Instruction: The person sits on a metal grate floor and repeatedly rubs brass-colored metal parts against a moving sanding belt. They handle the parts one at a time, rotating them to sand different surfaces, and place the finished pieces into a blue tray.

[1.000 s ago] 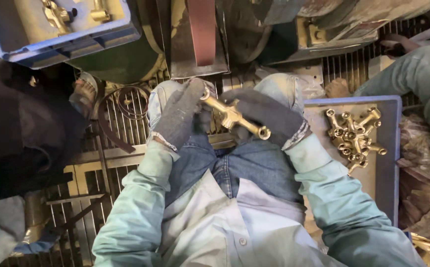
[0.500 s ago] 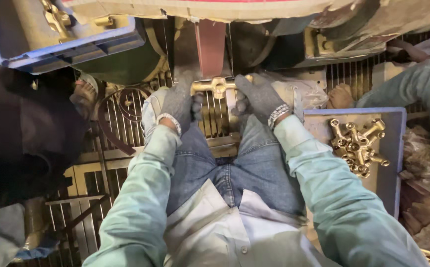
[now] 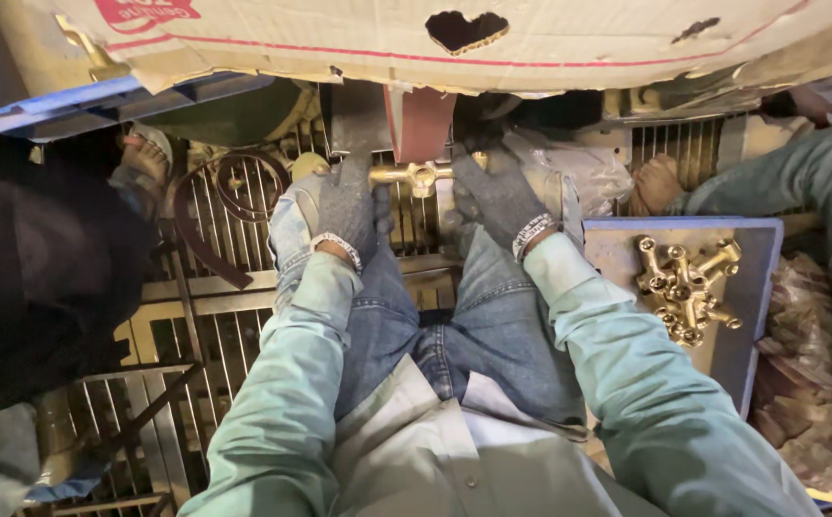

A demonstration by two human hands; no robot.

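Since the earlier frames the brass fitting [image 3: 414, 176] has been carried up from the lap and is now pressed against the red belt [image 3: 422, 123]; the view has also been tipped so that a cardboard sheet [image 3: 531, 38] fills the top.

The fitting is held level, just below the belt, between two gloved hands. It is pinched at its left end by the left hand [image 3: 344, 206], whose fingers are curled together round it. The right end is gripped by the right hand [image 3: 500, 196], fingers closed and pressed side by side; the fingertips themselves are hidden behind the part, so how near they lie to the belt cannot be told.

The main risk is judged to lie there: the gloves are very close to the belt, and a slip of the fitting could let a fingertip or loose knit be caught. A weak grip at either end could also let the part be snatched and thrown down onto the knees or through the metal grating [image 3: 215, 316]. Uneven pressure would be expected to leave a flat or gouge on the brass.

To the right, a blue tray [image 3: 617, 254] with a heap of like fittings [image 3: 688, 287] rests beside the knee, near enough to be knocked by an elbow. A loose belt loop [image 3: 215, 206] lies on the grating at left. Other people's feet are seen close by on both sides.
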